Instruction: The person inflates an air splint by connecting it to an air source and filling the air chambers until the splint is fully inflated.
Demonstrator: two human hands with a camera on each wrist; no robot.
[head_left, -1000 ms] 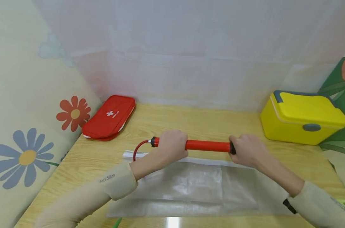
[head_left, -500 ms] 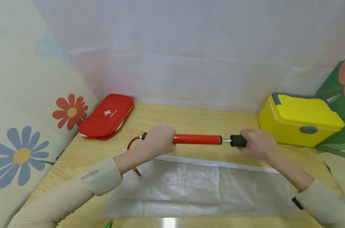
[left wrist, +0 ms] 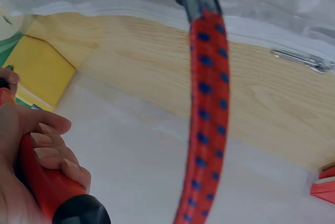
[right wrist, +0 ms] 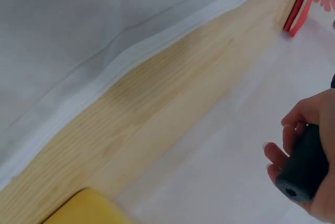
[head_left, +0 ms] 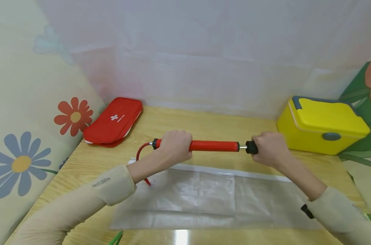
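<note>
A red hand pump (head_left: pixel 214 146) is held level above the table. My left hand (head_left: pixel 176 147) grips its barrel near the hose end, fingers wrapped around it in the left wrist view. My right hand (head_left: pixel 270 149) holds the black pump handle (right wrist: pixel 303 166), and a short stretch of metal rod shows between handle and barrel. From the barrel's left end a red hose (left wrist: pixel 207 114) with blue dots curves down, partly hidden behind my left forearm in the head view. Below the pump lies a flat, translucent plastic bag (head_left: pixel 203 197) with a white top edge.
A red first aid pouch (head_left: pixel 113 120) lies at the back left of the wooden table (head_left: pixel 173 115). At the back right stands a yellow box (head_left: pixel 323 126) with a grey-blue handle. A green tip (head_left: pixel 116 237) shows at the front edge.
The handle first drew away from the barrel to the right, baring the rod. Since half a second ago it has come back slightly leftward, and less rod shows.
</note>
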